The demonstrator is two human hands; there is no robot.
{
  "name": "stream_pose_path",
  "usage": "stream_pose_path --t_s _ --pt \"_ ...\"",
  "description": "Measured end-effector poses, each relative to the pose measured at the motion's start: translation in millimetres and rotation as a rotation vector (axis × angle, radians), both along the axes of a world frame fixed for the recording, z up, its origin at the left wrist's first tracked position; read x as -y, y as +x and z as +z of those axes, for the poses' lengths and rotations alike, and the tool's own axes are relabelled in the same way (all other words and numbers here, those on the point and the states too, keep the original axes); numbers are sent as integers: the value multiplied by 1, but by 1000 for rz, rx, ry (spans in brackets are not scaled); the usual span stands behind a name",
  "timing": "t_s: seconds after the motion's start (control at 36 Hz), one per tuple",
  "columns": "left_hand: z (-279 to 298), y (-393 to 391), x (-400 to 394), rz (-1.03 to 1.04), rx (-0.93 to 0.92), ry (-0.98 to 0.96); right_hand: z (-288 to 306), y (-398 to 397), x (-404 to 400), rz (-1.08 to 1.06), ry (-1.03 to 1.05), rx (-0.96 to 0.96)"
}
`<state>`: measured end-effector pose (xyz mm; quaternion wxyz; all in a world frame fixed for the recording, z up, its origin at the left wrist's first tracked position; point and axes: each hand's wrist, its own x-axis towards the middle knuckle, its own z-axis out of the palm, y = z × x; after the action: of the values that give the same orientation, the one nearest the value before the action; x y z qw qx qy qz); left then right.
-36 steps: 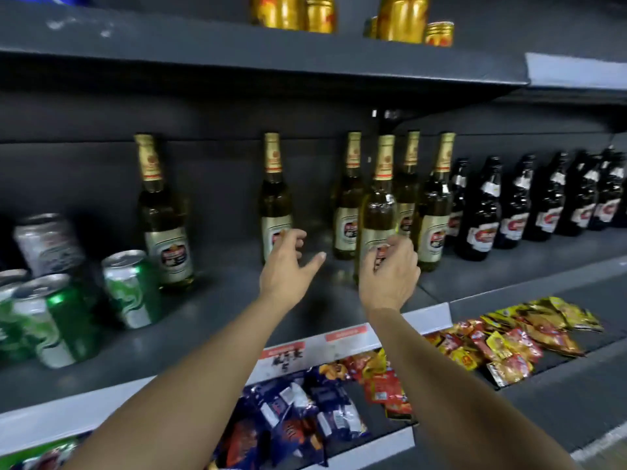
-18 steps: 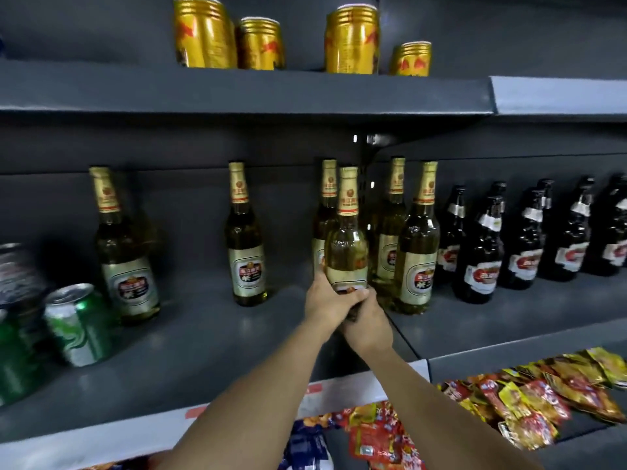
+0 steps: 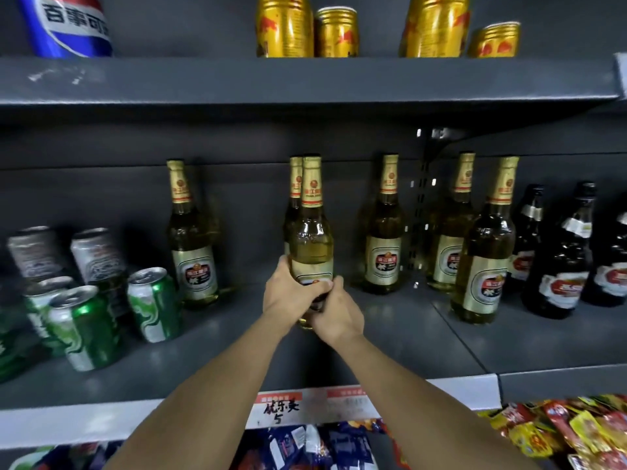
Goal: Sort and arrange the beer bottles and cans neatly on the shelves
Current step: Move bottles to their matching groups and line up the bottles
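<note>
Dark grey shelf [image 3: 390, 337], gold-labelled beer bottles [image 3: 385, 232], dark bottles [image 3: 559, 259], green cans [image 3: 154, 305]

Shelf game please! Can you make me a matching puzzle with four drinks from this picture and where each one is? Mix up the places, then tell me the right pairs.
Things:
1. gold cans
2. green cans
3. dark bottles
4. held bottle

Places:
A. far right of the middle shelf
B. between the two hands, left hand and right hand
C. top shelf
D. left end of the middle shelf

Pairs: 1-C, 2-D, 3-A, 4-B
</note>
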<state>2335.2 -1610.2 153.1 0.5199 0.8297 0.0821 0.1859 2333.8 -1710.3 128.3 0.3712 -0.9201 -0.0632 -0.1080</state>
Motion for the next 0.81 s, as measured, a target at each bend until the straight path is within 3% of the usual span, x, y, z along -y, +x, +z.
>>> stream_pose_path --t_s 0.19,0.36,0.42,0.53,0.61,0.69,0.81 --pt "-9 -5 -17 10 25 -23 -12 -1 -18 23 -13 -17" --pt "-20 -2 -16 -7 39 9 -12 0 15 123 -34 -7" --pt "-19 -3 -17 -1 33 19 -12 -4 40 17 0 64" --pt "-18 -3 -15 5 21 -2 -11 -4 95 -480 108 389" --pt "-18 -2 -14 -7 27 -42 -4 2 139 -763 160 467" --pt "-21 1 -15 -14 18 -67 1 11 178 -820 176 404" --pt "-21 4 -14 5 17 -69 0 28 209 -641 217 228"
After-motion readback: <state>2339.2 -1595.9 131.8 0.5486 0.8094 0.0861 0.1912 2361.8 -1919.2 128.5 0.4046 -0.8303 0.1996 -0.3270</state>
